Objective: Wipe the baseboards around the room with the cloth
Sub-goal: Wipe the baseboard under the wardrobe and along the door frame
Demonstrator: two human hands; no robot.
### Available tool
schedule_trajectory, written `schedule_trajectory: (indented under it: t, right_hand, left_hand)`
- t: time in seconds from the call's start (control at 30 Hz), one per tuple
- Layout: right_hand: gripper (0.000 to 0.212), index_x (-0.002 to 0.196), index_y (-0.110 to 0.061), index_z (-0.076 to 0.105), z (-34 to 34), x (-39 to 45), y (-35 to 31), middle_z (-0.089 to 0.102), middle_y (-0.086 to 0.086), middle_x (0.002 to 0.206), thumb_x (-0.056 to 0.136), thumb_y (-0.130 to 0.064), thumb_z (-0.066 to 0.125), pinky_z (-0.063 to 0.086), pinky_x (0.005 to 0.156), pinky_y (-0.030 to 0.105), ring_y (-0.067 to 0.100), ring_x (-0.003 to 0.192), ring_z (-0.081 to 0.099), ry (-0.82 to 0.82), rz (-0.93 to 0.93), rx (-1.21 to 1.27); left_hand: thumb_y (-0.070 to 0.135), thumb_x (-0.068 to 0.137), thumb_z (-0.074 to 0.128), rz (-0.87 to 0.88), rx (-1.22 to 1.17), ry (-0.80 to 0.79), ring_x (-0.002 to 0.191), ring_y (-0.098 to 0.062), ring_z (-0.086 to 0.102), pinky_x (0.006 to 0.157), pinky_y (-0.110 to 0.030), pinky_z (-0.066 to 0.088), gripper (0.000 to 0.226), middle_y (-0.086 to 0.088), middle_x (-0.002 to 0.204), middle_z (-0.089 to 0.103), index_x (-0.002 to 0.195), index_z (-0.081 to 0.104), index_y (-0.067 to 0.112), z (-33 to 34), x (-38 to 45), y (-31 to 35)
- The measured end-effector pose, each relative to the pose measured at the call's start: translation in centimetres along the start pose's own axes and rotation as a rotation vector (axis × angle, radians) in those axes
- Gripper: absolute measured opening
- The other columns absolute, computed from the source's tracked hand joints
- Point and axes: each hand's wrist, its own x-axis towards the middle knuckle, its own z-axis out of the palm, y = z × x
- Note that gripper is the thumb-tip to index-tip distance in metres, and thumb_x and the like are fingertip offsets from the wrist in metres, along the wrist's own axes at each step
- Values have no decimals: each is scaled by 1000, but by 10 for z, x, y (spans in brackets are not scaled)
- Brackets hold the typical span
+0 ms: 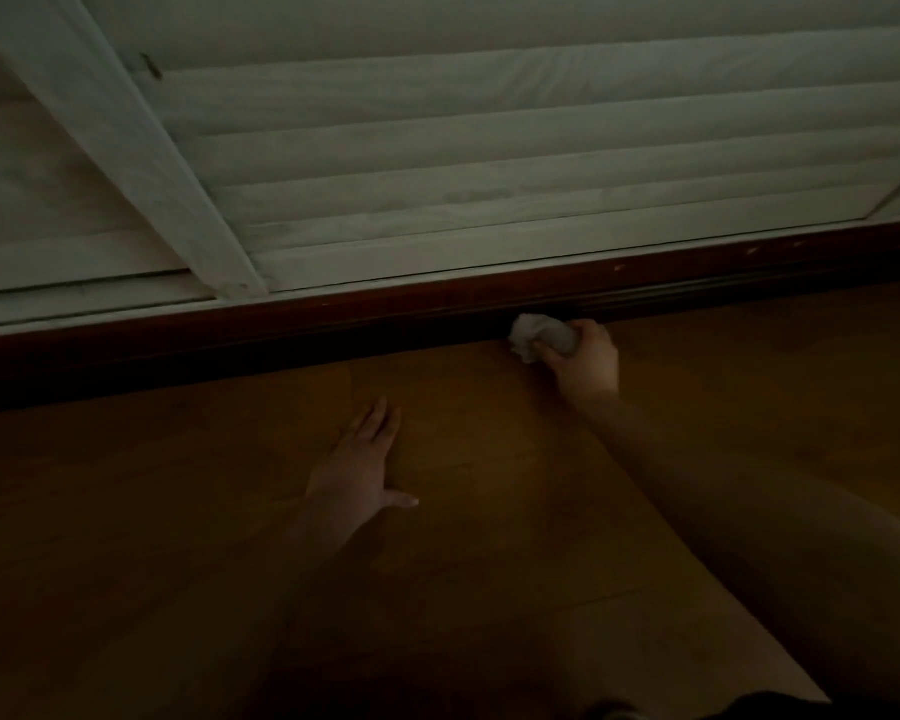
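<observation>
Dark reddish wood, that's the baseboard (333, 324) running across my view, and my right hand (585, 362) is up against it. Fingers curled tight round a crumpled white cloth (539, 337), which bulges out to the left of the knuckles and touches the lower edge of the board, right where it meets the floor (489, 537). The right forearm stretches back from that hand toward the lower right corner of the picture.

My left hand (362, 467) lies down and to the left of the right one, well apart from it. It's flat on the floor, palm down, fingers straight and together pointing toward the baseboard, thumb stuck out to the right. It holds nothing. The baseboard is a clear stretch beyond its fingertips.

Floor under both hands is brown wood, with plank seams showing faintly beside the left thumb and lower down.

Above the baseboard, beyond the right hand, I see a pale slatted shutter (541, 163), its louvres running the same way as the board. Up and left of the left hand a pale frame post (141, 148) slants down to meet the sill. Light is very dim, so fine detail on the cloth is lost.
</observation>
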Motion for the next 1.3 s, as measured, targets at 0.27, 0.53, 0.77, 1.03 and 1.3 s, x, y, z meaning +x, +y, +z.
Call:
schedule_trajectory:
  t: [0.27,0.53,0.77,1.03,1.3]
  right_hand:
    - [55,129,-4,52,-33,2,18,52,16,129,84,-27,75,39,86,30,32,114,55,145,142,4]
    - [57,126,-14,55,24,-53,-30,57,6,124,79,-33,81,50,93,36,20,111,56,-131,-95,81]
    - [53,119,-15,58,47,-43,-69,58,2,114,78,-39,81,46,80,27,10,98,52,-169,-185,144]
    - [51,124,-13,56,-12,-5,-20,58,6,122,81,-25,79,48,91,32,19,110,56,12,-52,131]
    - [56,131,-3,51,-72,32,29,53,17,131,85,-22,76,46,92,37,33,117,56,215,211,77]
  left_hand:
    - [66,76,69,-1,9,-5,151,-18,-15,124,-42,9,123,4,160,-29,156,-15,25,-6,-5,5]
    - [66,75,70,-4,7,6,151,-19,-14,124,-44,9,123,4,161,-27,156,-14,25,-3,-4,4]
    - [70,76,66,16,-1,18,151,-19,-14,123,-43,3,123,3,161,-26,155,-16,25,1,-2,1]
    - [65,77,69,-10,0,-29,151,-21,-15,124,-41,6,123,4,159,-30,155,-18,26,-5,-3,5]
    - [67,77,68,-12,32,-31,151,-21,-15,122,-41,6,123,3,160,-29,155,-17,25,-6,-3,5]
